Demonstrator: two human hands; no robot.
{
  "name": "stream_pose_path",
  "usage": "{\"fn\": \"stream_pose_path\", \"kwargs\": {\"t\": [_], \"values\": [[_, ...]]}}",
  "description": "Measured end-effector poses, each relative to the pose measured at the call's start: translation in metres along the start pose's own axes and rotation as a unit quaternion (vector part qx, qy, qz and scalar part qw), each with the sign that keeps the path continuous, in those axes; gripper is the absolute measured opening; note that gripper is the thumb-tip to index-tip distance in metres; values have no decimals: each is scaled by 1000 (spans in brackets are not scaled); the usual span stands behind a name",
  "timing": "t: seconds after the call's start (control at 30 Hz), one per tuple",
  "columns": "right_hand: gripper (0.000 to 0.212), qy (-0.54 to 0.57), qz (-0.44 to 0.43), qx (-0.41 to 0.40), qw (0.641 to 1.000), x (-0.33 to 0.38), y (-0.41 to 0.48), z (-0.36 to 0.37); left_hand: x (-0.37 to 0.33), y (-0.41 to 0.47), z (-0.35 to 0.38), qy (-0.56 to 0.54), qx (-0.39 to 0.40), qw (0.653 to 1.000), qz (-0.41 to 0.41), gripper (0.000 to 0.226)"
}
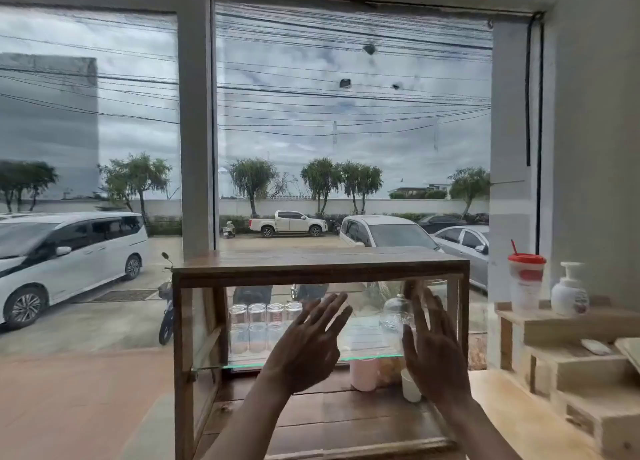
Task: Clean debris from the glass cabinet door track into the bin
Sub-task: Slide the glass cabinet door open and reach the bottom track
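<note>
A wooden-framed glass cabinet [320,267] stands in front of me against a big window. Both my hands are raised flat before its glass front, fingers spread. My left hand [308,347] is at the middle of the pane and my right hand [434,350] is near its right side. Neither holds anything. Whether the palms touch the glass cannot be told. The lower door track [360,447] runs along the cabinet's wooden bottom rail at the frame's lower edge. No bin is in view.
Inside the cabinet, several drinking glasses [265,326] and a glass bottle [396,312] stand on a glass shelf, with a pink cup [363,373] and a white cup [410,385] below. To the right, wooden steps [571,366] carry a red-lidded cup [526,279] and a pump bottle [569,293].
</note>
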State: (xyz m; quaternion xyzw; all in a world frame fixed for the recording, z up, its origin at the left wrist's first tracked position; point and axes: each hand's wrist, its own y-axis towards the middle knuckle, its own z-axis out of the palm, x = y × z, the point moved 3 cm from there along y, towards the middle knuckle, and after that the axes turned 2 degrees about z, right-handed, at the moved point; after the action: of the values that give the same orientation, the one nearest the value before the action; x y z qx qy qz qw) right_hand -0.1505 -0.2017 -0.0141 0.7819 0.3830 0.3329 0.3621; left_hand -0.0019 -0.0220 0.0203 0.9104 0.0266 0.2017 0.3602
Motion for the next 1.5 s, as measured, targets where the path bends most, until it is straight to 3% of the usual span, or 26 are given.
{"fn": "stream_pose_path", "kwargs": {"t": [0.17, 0.33, 0.6, 1.1, 1.5], "values": [[74, 9, 43, 51, 998, -25, -29, 31, 1, -5, 35, 49, 55, 997, 24, 81], [86, 11, 56, 52, 997, -47, -43, 50, 4, -11, 68, 61, 92, 994, 0, 92], [86, 1, 50, 31, 998, -44, -47, 63, -2, -14, 81, 73, 76, 994, -31, 112], [97, -3, 26, 63, 998, -17, -54, 64, 18, -31, 71, 87, 81, 992, -37, 113], [104, 13, -40, 89, 995, -8, -56, 74, 36, -49, 63, 114, 79, 989, -42, 111]]}}
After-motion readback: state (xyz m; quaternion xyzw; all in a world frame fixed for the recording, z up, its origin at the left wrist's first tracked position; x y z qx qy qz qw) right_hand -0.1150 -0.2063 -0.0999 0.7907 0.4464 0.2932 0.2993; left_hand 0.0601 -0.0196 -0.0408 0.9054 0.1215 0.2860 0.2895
